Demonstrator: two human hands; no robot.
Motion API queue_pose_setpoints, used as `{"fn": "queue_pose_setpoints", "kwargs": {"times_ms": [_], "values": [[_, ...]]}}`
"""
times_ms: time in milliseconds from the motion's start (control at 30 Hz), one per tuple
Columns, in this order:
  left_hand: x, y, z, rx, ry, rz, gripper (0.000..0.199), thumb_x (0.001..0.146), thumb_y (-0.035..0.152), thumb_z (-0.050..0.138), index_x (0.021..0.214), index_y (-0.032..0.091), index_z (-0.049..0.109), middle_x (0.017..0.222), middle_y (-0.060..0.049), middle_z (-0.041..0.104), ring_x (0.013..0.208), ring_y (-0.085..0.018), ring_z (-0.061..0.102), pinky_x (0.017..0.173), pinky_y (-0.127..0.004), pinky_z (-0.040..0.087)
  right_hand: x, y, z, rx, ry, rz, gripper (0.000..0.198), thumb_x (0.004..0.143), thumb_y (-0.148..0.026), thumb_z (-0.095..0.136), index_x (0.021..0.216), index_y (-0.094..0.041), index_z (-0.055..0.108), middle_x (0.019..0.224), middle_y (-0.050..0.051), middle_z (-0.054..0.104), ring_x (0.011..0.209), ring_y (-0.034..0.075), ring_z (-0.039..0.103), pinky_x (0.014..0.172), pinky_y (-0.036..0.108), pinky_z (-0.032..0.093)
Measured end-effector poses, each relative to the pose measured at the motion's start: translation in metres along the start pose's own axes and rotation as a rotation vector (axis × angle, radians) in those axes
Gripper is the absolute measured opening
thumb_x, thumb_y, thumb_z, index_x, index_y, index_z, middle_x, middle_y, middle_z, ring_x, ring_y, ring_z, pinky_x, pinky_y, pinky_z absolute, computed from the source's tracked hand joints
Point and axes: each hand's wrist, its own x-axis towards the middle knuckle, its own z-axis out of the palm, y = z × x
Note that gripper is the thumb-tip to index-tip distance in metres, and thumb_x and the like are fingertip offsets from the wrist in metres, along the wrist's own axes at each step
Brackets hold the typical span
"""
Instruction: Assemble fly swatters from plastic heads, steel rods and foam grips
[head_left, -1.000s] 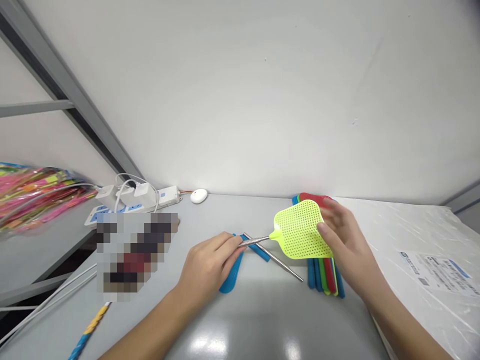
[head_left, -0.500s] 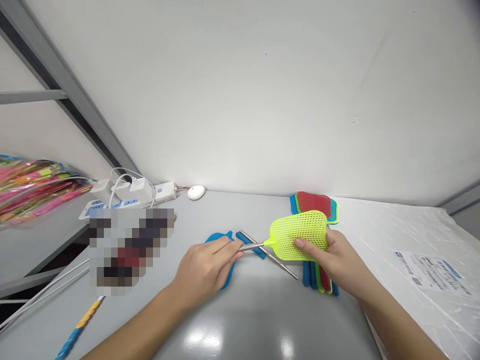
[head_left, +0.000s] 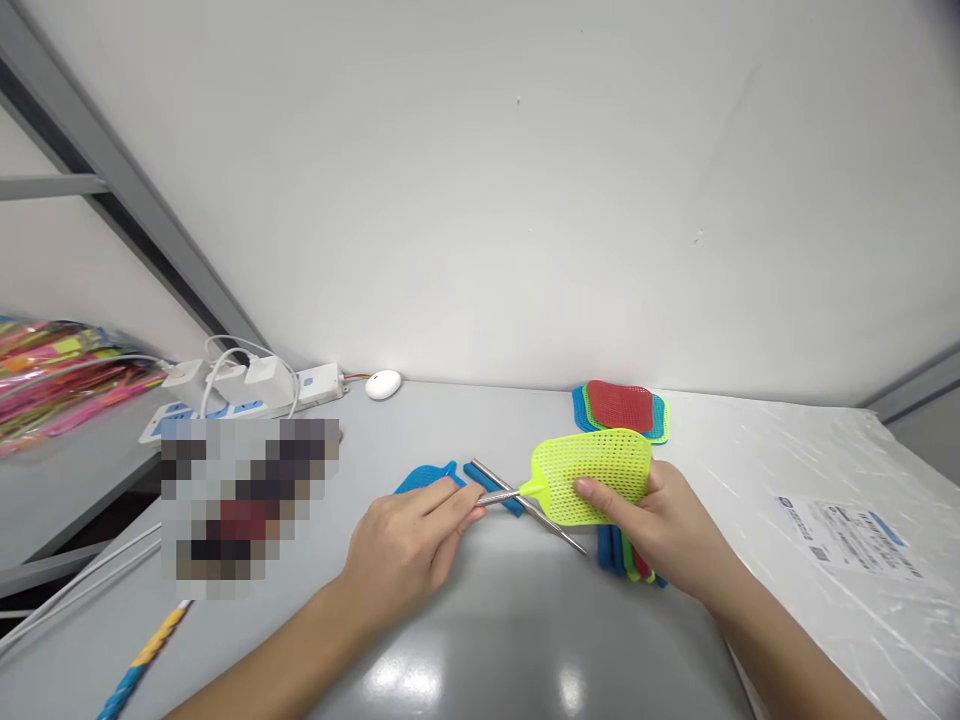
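Observation:
My left hand (head_left: 409, 535) is closed round a thin metal rod (head_left: 498, 496), pinching it near the fingertips. The rod's right end meets the neck of a yellow-green fly swatter head (head_left: 581, 465). My right hand (head_left: 675, 530) grips that perforated head, thumb on top and fingers behind it. Under the held rod, a loose metal rod (head_left: 559, 532) lies slantwise across a short blue handle (head_left: 475, 474). A blue swatter head (head_left: 421, 479) is partly hidden behind my left hand. Several coloured handles (head_left: 609, 550) lie below the held head, partly covered by it and my right hand.
Coloured swatter heads (head_left: 621, 405) are stacked by the wall. A plastic-wrapped package (head_left: 832, 460) lies at right. Power strips (head_left: 319, 383) and a white oval device (head_left: 383, 385) sit at back left, near a bag of colourful items (head_left: 67, 375). A blurred-out patch covers part of the left.
The view has shifted slightly, so most things appear a little further left. Both hands keep the same hold on the rod and the swatter head.

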Motion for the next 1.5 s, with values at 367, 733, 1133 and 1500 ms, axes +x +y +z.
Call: {"fn": "queue_pose_setpoints", "kwargs": {"times_ms": [367,733,1133,1500], "values": [[0.005,0.013,-0.009,-0.293,-0.035,-0.176,0.018,0.095,0.028,0.045,0.103,0.023,0.06,0.072,0.0,0.058,0.059,-0.013,0.054,0.054,-0.024,0.039,-0.003,0.002,-0.017,0.388,0.015,0.046,0.049,0.093,-0.056,0.043,0.125,-0.021,0.058,0.101,0.012,0.071,0.073,0.022,0.069,0.055,0.032,0.056],[0.012,0.046,-0.006,-1.568,-0.18,-0.766,0.023,0.096,0.044,0.045,0.104,0.024,0.055,0.117,-0.008,0.064,0.115,-0.021,0.058,0.102,-0.04,0.042,-0.021,0.01,0.056,0.087,-0.039,-0.005,0.035,0.093,-0.04,0.052,0.125,-0.027,0.046,0.111,0.008,0.064,0.098,0.019,0.061,0.081,0.034,0.051],[0.043,0.065,0.002,-1.829,0.087,-0.972,0.037,0.094,0.053,0.044,0.107,0.022,0.059,0.117,-0.009,0.062,0.103,-0.023,0.062,0.081,-0.034,0.051,-0.011,0.017,0.057,0.312,-0.02,0.118,0.06,0.081,-0.046,0.066,0.132,-0.023,0.043,0.067,-0.005,0.055,0.052,0.012,0.051,0.052,0.026,0.044],[0.041,0.052,0.025,-1.941,0.33,-1.181,0.025,0.084,0.039,0.067,0.099,0.021,0.064,0.09,0.0,0.058,0.076,-0.009,0.057,0.065,-0.022,0.047,-0.016,0.022,0.054,-0.046,-0.111,0.021,0.032,0.094,-0.047,0.045,0.094,-0.02,0.063,0.058,-0.004,0.044,0.053,0.012,0.039,0.05,0.026,0.028]]}}
